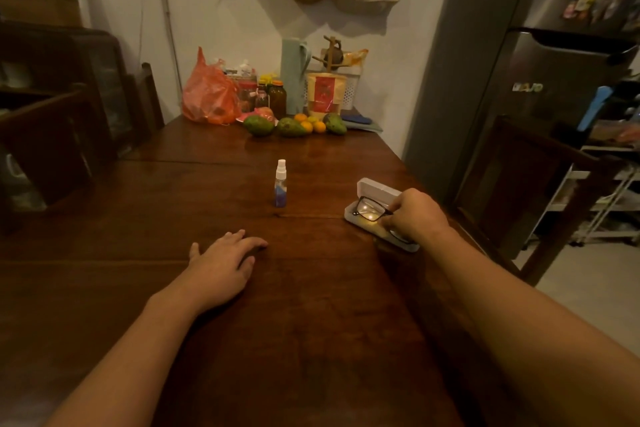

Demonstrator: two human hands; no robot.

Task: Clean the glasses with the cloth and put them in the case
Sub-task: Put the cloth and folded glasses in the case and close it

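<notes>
A white glasses case lies open near the right edge of the wooden desk, its lid tipped back. The black-framed glasses are seen at the case's tray, one lens tilted up toward the camera. Whether they rest in the tray or are held just above it cannot be told. They are gripped by the right hand, whose fingers are curled round the frame, the arm stretched forward. The left hand is laid palm-down on the desk, fingers straight and relaxed, nothing held.

A small spray bottle stands upright mid-desk, partly filled with blue liquid, well apart from both hands. At the far end an orange plastic bag, brown jars and green fruit are gathered against the wall.
</notes>
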